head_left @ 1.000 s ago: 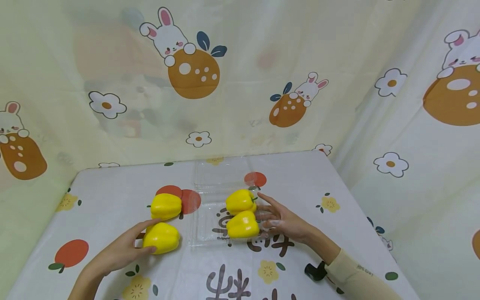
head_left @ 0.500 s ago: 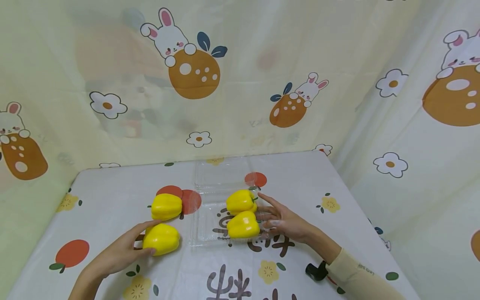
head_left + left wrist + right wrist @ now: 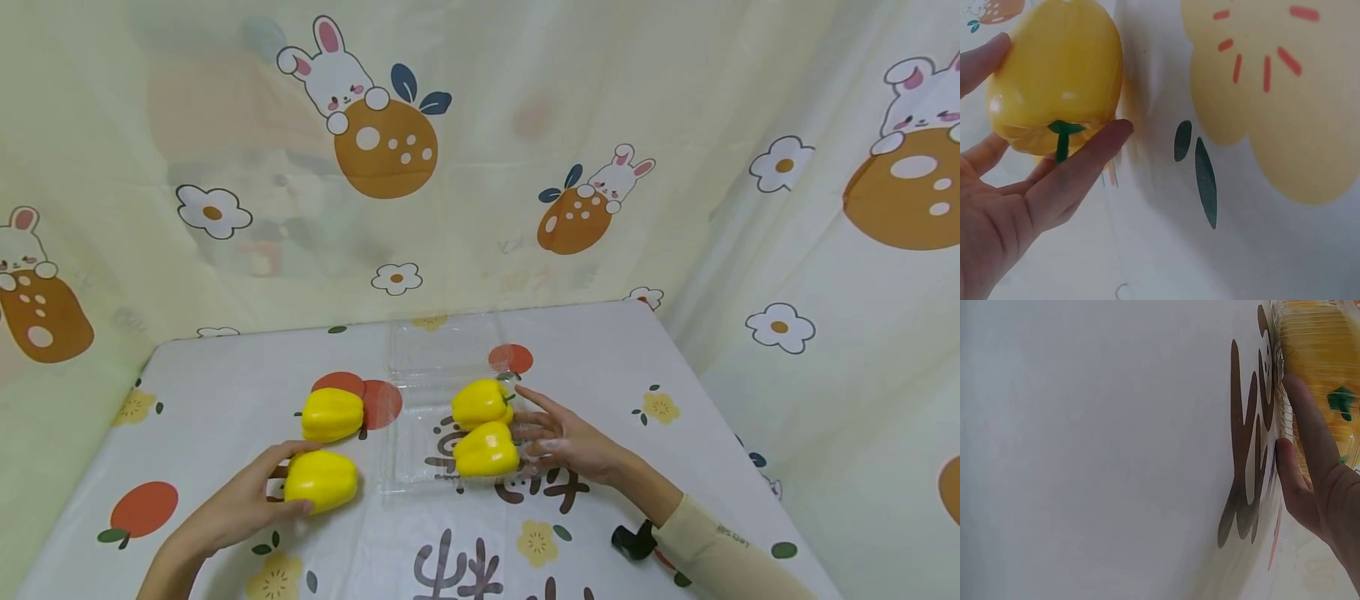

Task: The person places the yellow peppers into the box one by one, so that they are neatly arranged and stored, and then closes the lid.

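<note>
My left hand (image 3: 238, 504) holds a yellow bell pepper (image 3: 321, 482) at the left of the table. Its thumb and fingers lie on opposite sides of the pepper (image 3: 1060, 69), whose green stem points toward the palm. Just behind it sits another yellow bell pepper (image 3: 332, 414). Two more yellow peppers, a rear one (image 3: 480, 404) and a front one (image 3: 486, 450), lie in the right half of a clear plastic box (image 3: 408, 475). Against the box's right wall, my right hand (image 3: 573, 446) rests with extended fingers; the ribbed wall (image 3: 1282, 406) shows beside its fingertips.
The box's clear lid (image 3: 442, 346) lies folded back behind it. A black object (image 3: 633, 542) is beside the right sleeve (image 3: 720, 554). A printed white cloth (image 3: 600, 358) covers the table, and a patterned curtain (image 3: 480, 225) hangs behind.
The left hand has shifted the held pepper very slightly toward me, widening the gap to the pepper behind it. The right hand and the box have stayed still.
</note>
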Action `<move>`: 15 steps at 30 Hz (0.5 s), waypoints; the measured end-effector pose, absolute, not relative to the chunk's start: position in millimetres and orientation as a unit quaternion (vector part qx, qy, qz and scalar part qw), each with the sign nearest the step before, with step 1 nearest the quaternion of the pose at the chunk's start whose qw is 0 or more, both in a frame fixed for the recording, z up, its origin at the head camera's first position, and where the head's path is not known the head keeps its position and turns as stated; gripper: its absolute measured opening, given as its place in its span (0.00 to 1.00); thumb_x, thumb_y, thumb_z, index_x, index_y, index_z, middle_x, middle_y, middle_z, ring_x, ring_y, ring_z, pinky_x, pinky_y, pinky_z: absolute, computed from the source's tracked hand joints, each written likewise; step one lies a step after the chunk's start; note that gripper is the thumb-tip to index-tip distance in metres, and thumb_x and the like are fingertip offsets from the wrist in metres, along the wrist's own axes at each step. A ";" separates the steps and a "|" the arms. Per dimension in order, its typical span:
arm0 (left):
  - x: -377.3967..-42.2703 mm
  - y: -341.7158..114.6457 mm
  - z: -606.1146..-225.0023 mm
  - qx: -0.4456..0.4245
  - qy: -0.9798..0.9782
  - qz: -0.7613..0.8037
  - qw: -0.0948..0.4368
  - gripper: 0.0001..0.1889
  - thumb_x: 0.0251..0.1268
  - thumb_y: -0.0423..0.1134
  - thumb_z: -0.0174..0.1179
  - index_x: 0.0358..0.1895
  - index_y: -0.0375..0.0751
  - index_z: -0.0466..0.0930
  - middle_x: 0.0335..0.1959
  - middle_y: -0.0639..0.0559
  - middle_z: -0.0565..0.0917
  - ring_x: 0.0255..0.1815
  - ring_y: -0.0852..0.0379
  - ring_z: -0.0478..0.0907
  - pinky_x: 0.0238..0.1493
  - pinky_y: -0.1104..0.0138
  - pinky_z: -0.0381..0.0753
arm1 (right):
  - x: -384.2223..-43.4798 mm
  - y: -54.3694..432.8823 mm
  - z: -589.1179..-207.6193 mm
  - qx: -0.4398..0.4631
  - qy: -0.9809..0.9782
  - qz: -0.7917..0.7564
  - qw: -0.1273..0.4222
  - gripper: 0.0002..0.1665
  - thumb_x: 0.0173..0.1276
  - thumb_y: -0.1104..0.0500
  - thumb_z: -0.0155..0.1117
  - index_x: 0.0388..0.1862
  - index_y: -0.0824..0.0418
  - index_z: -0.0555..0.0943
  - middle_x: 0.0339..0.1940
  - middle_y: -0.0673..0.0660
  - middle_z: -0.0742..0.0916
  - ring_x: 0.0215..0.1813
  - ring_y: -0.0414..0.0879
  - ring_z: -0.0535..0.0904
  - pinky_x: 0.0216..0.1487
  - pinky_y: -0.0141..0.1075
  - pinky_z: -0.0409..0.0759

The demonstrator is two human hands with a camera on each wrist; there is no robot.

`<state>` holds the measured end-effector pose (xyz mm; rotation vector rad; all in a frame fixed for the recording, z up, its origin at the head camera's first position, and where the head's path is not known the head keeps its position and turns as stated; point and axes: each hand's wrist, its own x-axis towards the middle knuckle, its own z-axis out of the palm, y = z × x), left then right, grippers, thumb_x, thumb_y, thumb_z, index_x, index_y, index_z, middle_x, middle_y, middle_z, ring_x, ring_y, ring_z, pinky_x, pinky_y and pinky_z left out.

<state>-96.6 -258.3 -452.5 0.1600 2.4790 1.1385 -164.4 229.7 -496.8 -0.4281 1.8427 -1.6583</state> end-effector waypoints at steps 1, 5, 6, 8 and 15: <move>-96.9 -258.6 -452.4 0.059 0.888 0.410 0.201 0.43 0.58 0.47 0.79 0.77 0.50 0.67 0.79 0.35 0.67 0.67 0.35 0.75 0.56 0.46 0.85 | -164.5 229.7 -497.0 -0.161 0.697 -0.627 0.308 0.60 0.71 0.66 0.61 0.91 0.47 0.38 0.87 0.73 0.59 0.81 0.72 0.67 0.69 0.60 0.83; -97.2 -258.9 -451.2 0.058 0.885 0.420 0.191 0.44 0.58 0.47 0.79 0.77 0.49 0.67 0.78 0.35 0.67 0.67 0.35 0.74 0.58 0.47 0.88 | -164.5 229.6 -497.2 -0.157 0.697 -0.629 0.308 0.60 0.71 0.67 0.61 0.91 0.46 0.38 0.87 0.73 0.59 0.81 0.72 0.67 0.68 0.60 0.83; -97.4 -259.1 -450.9 0.058 0.885 0.422 0.187 0.44 0.59 0.46 0.79 0.77 0.49 0.66 0.78 0.36 0.67 0.67 0.35 0.74 0.58 0.48 0.88 | -164.5 229.5 -497.2 -0.157 0.697 -0.629 0.307 0.60 0.71 0.66 0.61 0.91 0.46 0.38 0.87 0.73 0.59 0.81 0.72 0.67 0.68 0.59 0.83; -97.4 -259.2 -450.3 0.055 0.885 0.426 0.181 0.43 0.59 0.46 0.78 0.77 0.49 0.66 0.78 0.37 0.68 0.68 0.36 0.74 0.60 0.48 0.87 | -164.3 229.4 -497.1 -0.157 0.696 -0.629 0.307 0.60 0.71 0.66 0.61 0.91 0.46 0.39 0.86 0.73 0.59 0.81 0.72 0.67 0.68 0.59 0.83; -97.3 -258.2 -447.5 0.043 0.886 0.431 0.164 0.43 0.62 0.48 0.76 0.78 0.50 0.63 0.78 0.38 0.66 0.67 0.39 0.73 0.58 0.61 0.86 | -163.9 229.6 -498.1 -0.157 0.690 -0.637 0.306 0.59 0.71 0.67 0.60 0.91 0.47 0.39 0.86 0.73 0.60 0.81 0.70 0.68 0.68 0.58 0.84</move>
